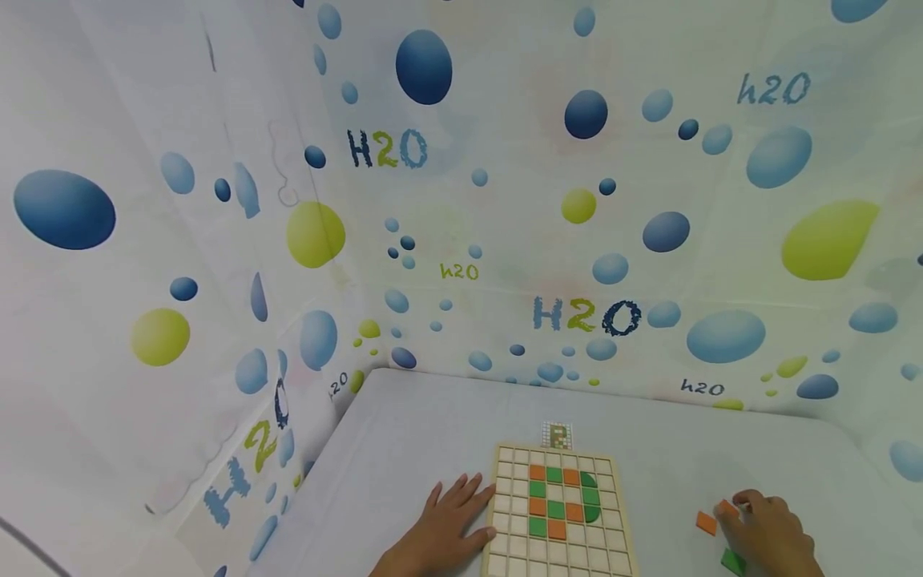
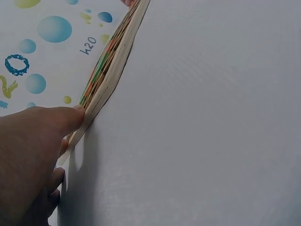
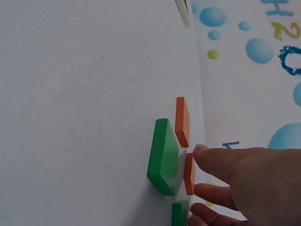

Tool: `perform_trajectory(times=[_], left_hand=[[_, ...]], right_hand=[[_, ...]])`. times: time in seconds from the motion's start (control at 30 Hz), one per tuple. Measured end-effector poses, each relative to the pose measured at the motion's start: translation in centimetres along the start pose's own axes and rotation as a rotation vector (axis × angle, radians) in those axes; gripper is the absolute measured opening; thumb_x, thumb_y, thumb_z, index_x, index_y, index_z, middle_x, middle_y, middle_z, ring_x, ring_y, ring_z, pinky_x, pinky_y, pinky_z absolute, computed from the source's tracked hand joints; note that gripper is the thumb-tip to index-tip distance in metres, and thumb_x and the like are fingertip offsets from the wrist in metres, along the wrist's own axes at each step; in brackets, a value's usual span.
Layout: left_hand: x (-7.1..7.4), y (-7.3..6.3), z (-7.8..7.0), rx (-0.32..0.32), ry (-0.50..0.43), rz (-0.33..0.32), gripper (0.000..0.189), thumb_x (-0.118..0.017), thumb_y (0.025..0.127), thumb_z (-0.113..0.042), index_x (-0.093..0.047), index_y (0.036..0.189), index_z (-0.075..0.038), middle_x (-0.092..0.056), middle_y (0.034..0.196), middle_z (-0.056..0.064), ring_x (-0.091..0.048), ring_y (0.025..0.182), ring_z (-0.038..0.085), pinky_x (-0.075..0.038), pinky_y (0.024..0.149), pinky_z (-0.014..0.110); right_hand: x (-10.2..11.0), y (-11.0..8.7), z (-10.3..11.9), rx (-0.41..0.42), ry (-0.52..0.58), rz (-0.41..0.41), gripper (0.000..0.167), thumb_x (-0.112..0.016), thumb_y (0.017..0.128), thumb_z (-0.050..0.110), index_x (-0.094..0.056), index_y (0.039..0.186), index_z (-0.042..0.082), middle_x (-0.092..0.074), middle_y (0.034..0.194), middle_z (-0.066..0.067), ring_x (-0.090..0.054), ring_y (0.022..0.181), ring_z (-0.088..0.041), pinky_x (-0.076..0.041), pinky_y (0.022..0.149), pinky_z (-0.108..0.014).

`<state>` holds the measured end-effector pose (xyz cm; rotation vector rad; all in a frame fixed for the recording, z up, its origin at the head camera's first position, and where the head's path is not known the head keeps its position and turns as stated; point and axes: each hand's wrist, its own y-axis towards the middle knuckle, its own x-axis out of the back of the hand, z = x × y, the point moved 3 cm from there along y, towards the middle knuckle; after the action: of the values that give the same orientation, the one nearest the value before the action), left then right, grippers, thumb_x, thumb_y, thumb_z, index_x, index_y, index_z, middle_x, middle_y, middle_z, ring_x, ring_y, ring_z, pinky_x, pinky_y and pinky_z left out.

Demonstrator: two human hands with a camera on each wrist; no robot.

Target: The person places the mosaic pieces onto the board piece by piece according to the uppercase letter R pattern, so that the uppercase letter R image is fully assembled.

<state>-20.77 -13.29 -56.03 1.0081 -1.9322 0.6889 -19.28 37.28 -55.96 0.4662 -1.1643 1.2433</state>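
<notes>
My left hand (image 1: 454, 521) rests at the left edge of a wooden grid board (image 1: 505, 553), fingers spread. In the left wrist view its thumb (image 2: 70, 117) touches the board's side. Green and orange tiles on the board form a looped shape like a letter, with rounded green pieces (image 1: 591, 495) on its right. My right hand (image 1: 775, 533) is right of the board, its thumb and fingertips at the ends of an orange tile (image 3: 189, 174), pinching it close over the table. Another orange tile (image 1: 706, 523) lies just left, and a green tile (image 3: 163, 157) lies nearer.
A small card (image 1: 558, 435) with a gridded pattern lies beyond the board's far edge. Part of a second green tile (image 3: 179, 214) shows beneath the right fingers. A white cloth covers the table (image 1: 433, 417); a bubble-printed curtain (image 1: 505, 216) stands behind and at the left.
</notes>
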Motion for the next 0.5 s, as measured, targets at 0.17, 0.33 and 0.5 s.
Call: perform_trajectory(times=[0.17, 0.33, 0.5], left_hand=[[-0.1, 0.0, 0.4, -0.034, -0.039, -0.016, 0.068, -0.049, 0.106, -0.063, -0.040, 0.165, -0.030, -0.033, 0.172, 0.007, -0.027, 0.160, 0.040, -0.016, 0.119, 0.078], [-0.3, 0.2, 0.6, -0.033, -0.034, -0.023, 0.068, -0.048, 0.105, -0.065, -0.040, 0.164, -0.031, -0.034, 0.172, 0.006, -0.027, 0.160, 0.039, -0.017, 0.119, 0.077], [-0.2, 0.0, 0.5, -0.024, -0.002, -0.009, 0.068, -0.049, 0.106, -0.063, -0.039, 0.165, -0.031, -0.033, 0.173, 0.004, -0.027, 0.160, 0.037, -0.018, 0.120, 0.076]], right_hand=[[-0.3, 1.3, 0.2, 0.132, 0.031, 0.017, 0.050, -0.067, 0.103, 0.034, -0.058, 0.120, -0.012, -0.059, 0.101, -0.025, -0.059, 0.088, -0.032, -0.050, 0.071, -0.048], [-0.7, 1.8, 1.6, 0.268, 0.017, -0.009, 0.044, -0.071, 0.100, 0.033, -0.063, 0.121, -0.005, -0.061, 0.106, -0.025, -0.062, 0.096, -0.036, -0.052, 0.070, -0.049], [-1.5, 1.3, 3.0, 0.276, 0.056, 0.019, 0.044, -0.072, 0.100, 0.034, -0.062, 0.125, -0.001, -0.060, 0.112, -0.025, -0.060, 0.101, -0.036, -0.051, 0.073, -0.051]])
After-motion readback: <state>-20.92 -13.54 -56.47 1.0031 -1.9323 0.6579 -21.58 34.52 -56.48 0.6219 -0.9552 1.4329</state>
